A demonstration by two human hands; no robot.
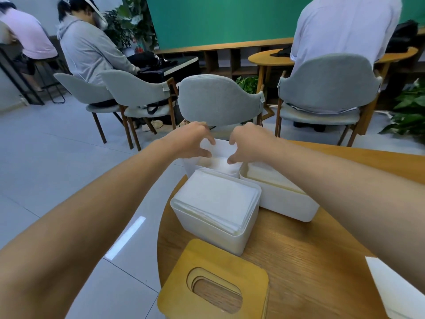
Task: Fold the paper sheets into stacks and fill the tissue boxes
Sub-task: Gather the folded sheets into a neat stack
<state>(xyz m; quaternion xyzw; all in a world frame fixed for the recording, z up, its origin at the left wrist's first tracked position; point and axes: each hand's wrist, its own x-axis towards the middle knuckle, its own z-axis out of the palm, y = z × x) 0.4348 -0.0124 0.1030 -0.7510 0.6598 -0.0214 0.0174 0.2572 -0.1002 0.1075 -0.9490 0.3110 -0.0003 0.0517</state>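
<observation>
A person's two bare arms are reaching forward over a round wooden desk [299,261]. Three white tissue boxes are sitting open on it. The nearest box [213,231] is filled to the rim with a stack of folded white paper sheets [216,199]. Just beside it on the right, a second box [285,203] is also holding a paper stack, partly hidden under the right forearm. The far box [192,168], at the desk's far edge, is where both hands are working. The left hand [190,140] and right hand [249,142] are hanging over its opening, fingers [208,154] curled downward and pressing on a white stack [218,163] inside it; whether they are pinching the paper cannot be told. A wooden lid [213,284] with an oval slot is lying at the near edge, on top of other lids. A loose white sheet [395,286] is lying at the lower right. Beyond the desk, grey chairs [220,100] are standing on a tiled floor.
</observation>
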